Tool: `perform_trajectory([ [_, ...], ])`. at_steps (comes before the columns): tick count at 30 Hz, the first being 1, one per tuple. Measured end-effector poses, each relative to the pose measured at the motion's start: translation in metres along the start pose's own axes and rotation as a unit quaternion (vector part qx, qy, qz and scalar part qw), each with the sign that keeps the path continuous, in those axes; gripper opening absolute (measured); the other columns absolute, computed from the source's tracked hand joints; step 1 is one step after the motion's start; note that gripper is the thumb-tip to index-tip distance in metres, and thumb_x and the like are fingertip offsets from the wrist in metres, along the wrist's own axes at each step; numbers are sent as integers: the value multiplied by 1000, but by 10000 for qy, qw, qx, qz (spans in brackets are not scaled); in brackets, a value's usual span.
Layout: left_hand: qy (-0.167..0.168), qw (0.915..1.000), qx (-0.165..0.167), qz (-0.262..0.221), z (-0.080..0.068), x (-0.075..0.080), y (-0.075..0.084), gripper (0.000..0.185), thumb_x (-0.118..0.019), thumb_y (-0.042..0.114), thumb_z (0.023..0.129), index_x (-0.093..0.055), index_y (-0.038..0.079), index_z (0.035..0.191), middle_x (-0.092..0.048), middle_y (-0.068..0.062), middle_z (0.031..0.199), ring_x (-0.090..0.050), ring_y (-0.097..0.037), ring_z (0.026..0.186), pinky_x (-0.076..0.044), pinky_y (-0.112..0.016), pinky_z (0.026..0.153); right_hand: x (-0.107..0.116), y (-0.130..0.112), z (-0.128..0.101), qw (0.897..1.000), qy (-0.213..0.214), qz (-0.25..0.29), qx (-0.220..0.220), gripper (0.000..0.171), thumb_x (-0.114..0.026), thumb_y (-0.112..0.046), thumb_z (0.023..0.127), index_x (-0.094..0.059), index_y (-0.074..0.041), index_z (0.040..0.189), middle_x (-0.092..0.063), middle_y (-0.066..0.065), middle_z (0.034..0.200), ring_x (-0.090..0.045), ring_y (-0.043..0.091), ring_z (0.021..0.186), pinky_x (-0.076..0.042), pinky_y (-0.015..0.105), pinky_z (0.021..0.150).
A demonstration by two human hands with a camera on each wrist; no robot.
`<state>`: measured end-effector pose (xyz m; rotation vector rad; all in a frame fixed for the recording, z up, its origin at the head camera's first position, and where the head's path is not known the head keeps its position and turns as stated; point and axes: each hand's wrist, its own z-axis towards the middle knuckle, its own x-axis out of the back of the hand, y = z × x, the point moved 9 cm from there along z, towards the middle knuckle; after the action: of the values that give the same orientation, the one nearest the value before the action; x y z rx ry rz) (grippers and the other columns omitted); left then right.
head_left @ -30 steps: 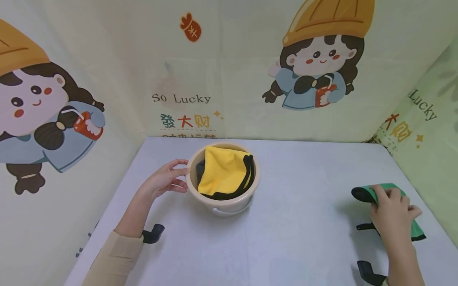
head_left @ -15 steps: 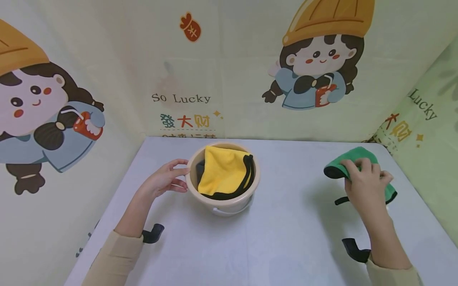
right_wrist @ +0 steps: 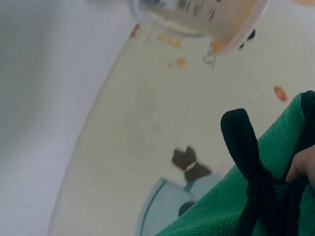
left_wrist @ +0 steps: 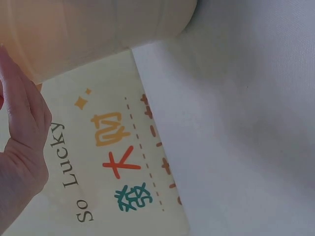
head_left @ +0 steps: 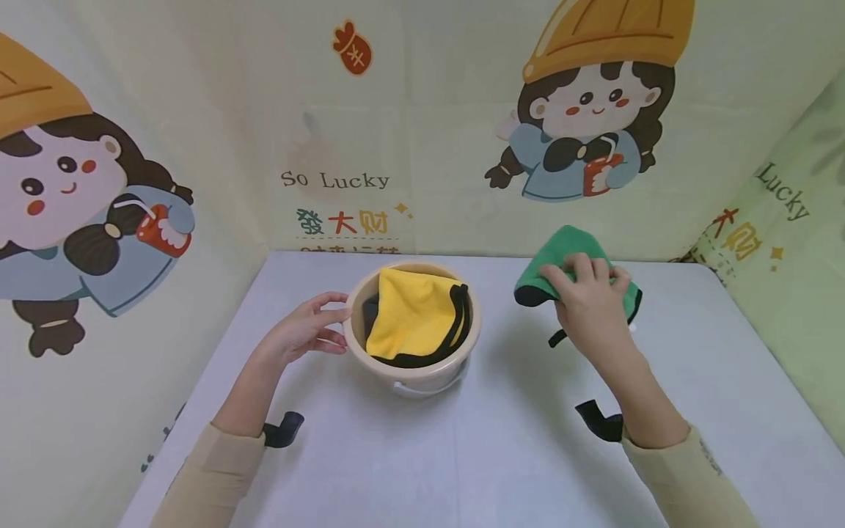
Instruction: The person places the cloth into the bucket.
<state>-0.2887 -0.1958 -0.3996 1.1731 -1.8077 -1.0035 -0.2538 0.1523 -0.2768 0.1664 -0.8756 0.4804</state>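
A cream bucket (head_left: 422, 379) stands on the white table with a folded yellow cloth (head_left: 416, 315), edged in black, inside it. Something dark grey shows beside the cloth. My left hand (head_left: 306, 330) rests its fingertips at the bucket's left rim, fingers loosely spread. In the left wrist view, that hand (left_wrist: 24, 118) lies along the bucket's wall (left_wrist: 98, 29). Right of the bucket, my right hand (head_left: 590, 308) grips a green cloth (head_left: 561, 249) with black trim, held above the table. Its black loop (right_wrist: 238, 132) sticks out in the right wrist view.
The white tabletop (head_left: 396, 469) ends at a back wall sheet (head_left: 449, 220) printed with cartoon figures and lettering. Similar sheets hang at both sides. A black curved piece (head_left: 284, 430) is at the left wrist, another black piece (head_left: 601, 422) at the right.
My right hand has carried the green cloth leftward and farther back, from the table's right side toward the bucket. The left hand, bucket and yellow cloth have stayed in place.
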Motion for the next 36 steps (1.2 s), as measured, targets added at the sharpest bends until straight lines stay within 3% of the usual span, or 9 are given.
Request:
perform_trajectory([
  [11,-6,10000,41,25,0,0,2,57,-57,28,91,-29,9,137,-57,-11,95,-65,-18,64,-56,-32,65,-26,-90,31,9903,-136,97,1378,39,-68,5,73,-56,-20,101,-50,12,99,-44,32,89,-34,54,76],
  [16,-8,10000,39,32,1,0,2,55,-56,27,91,-30,9,136,-56,-12,97,-65,-18,65,-56,-32,65,-40,-119,38,9827,-469,209,1779,38,-67,3,78,-53,-23,103,-47,8,101,-43,28,92,-33,51,81],
  [25,-94,10000,-6,-9,0,-2,4,57,-57,28,91,-29,8,137,-55,-12,98,-65,-18,65,-56,-32,65,-66,-149,43,9691,-868,271,2292,22,-57,-8,90,-55,-24,105,-45,5,99,-40,23,89,-32,44,79],
  [36,-158,9998,-38,-64,1,-1,3,56,-56,27,91,-29,7,136,-57,-12,92,-64,-17,63,-57,-33,65,-97,-170,43,9510,-1761,401,2510,30,-61,-16,88,-54,-28,115,-46,1,105,-40,19,93,-35,42,83],
])
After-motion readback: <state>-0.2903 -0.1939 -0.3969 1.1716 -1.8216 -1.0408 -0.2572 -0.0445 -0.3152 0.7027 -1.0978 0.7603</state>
